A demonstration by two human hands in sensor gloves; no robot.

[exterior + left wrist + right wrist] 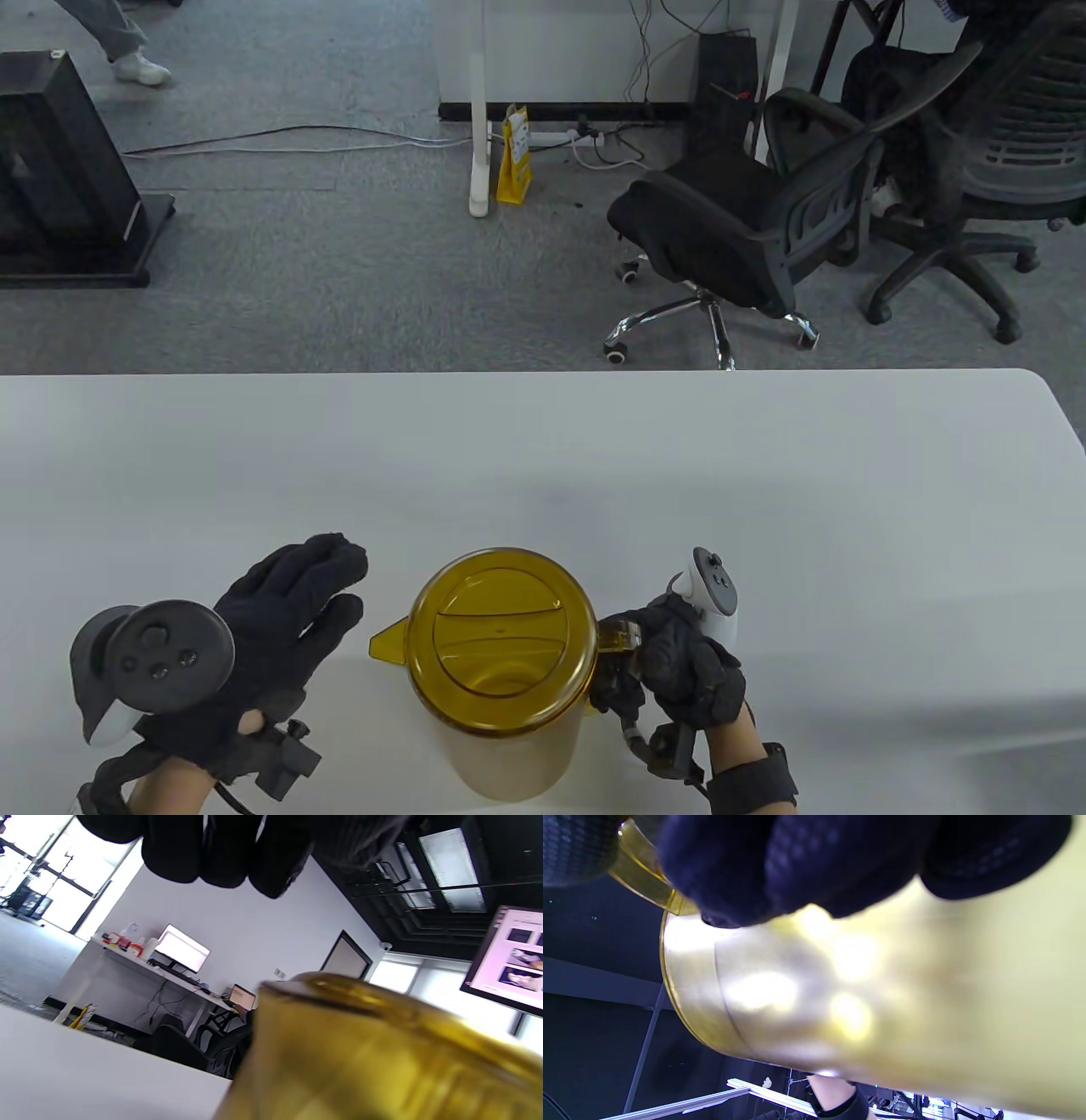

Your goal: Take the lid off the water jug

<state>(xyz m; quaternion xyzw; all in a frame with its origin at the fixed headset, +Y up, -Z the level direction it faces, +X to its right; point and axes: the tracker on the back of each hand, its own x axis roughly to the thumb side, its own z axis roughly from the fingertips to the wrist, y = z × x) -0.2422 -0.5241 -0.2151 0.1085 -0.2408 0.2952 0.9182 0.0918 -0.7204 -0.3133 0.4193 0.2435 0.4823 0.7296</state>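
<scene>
A translucent amber water jug stands upright near the table's front edge, spout pointing left. Its round amber lid sits on top. My right hand grips the jug's handle on the right side, fingers curled round it. In the right wrist view the jug's wall fills the frame under my gloved fingers. My left hand hovers left of the jug, fingers straight and apart from it, holding nothing. The left wrist view shows the jug's side close by, with fingertips above.
The white table stretches wide behind the jug. Beyond its far edge stand black office chairs and a desk leg on grey carpet.
</scene>
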